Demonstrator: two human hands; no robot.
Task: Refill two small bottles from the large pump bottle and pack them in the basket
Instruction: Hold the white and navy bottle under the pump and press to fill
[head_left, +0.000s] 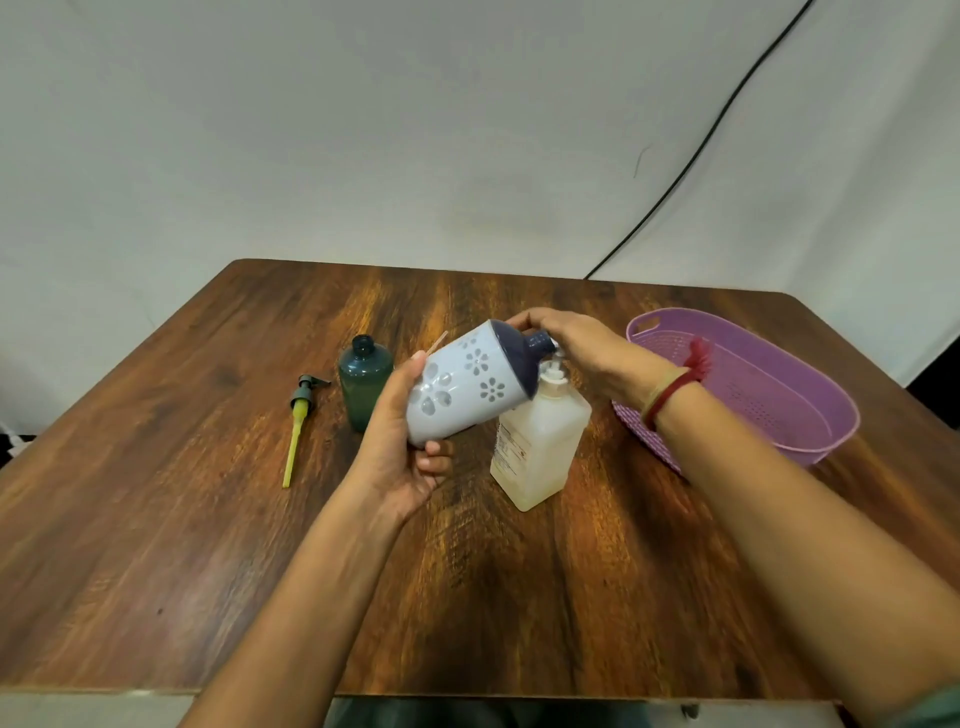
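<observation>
White flowered bottle (470, 387) tilts in your left hand (402, 447)'s grip while your right hand (576, 345) pinches its dark neck above the pump bottle (537, 447).

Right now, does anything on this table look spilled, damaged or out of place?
No spill or damage shows. The green bottle stands open, its pump lying loose on the table beside it. The left hand holds the white flowered bottle tilted, right hand at its cap.
</observation>
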